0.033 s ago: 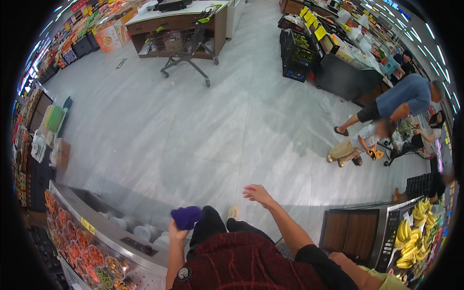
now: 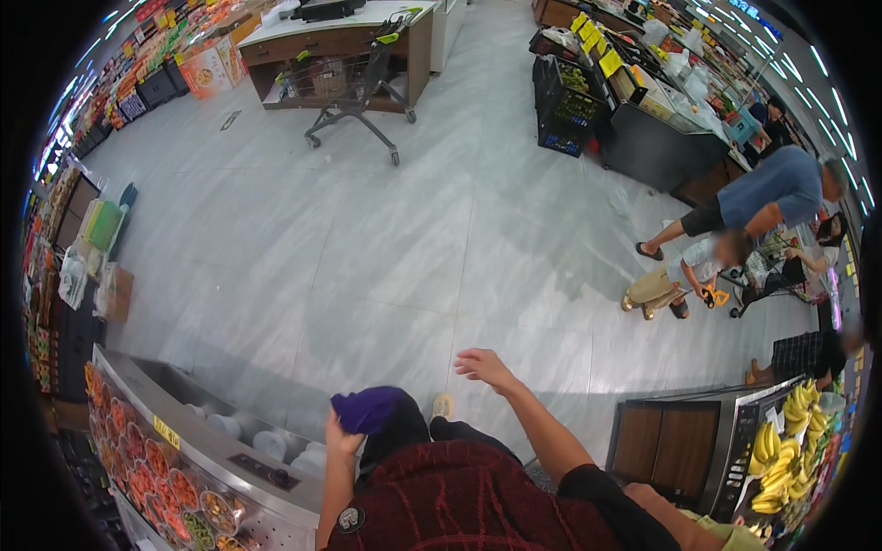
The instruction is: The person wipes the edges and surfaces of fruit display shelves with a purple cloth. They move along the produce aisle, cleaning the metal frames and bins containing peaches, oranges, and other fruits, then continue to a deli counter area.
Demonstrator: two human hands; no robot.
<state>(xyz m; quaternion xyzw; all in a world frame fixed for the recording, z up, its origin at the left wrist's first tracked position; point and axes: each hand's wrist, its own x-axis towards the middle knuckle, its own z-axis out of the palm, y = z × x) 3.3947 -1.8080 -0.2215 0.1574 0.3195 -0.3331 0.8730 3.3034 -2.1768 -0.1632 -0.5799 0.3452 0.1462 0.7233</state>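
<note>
A purple cloth (image 2: pixel 369 409) is gripped in my left hand (image 2: pixel 344 439), its loose part spread toward the right over my dark trousers. Fingers of that hand are mostly behind the cloth. My right hand (image 2: pixel 487 368) is held out in front of my body over the floor, fingers stretched and holding nothing. Close to my left arm stands a metal display counter (image 2: pixel 207 404) with white round tubs (image 2: pixel 269 444) in its recess and clear cups of cut food (image 2: pixel 182 489) along its outer side.
Bananas (image 2: pixel 776 459) lie on a stand with a brown-panelled cabinet (image 2: pixel 661 450) to my right. Ahead are a shopping cart (image 2: pixel 363 101) by a desk (image 2: pixel 266 37) and black crates (image 2: pixel 562 119). An adult in blue (image 2: pixel 772 188) and a child (image 2: pixel 698 262) stand at right.
The purple cloth now spreads wider and further to the right from my left hand. My right hand has shifted slightly left, still with nothing in it.
</note>
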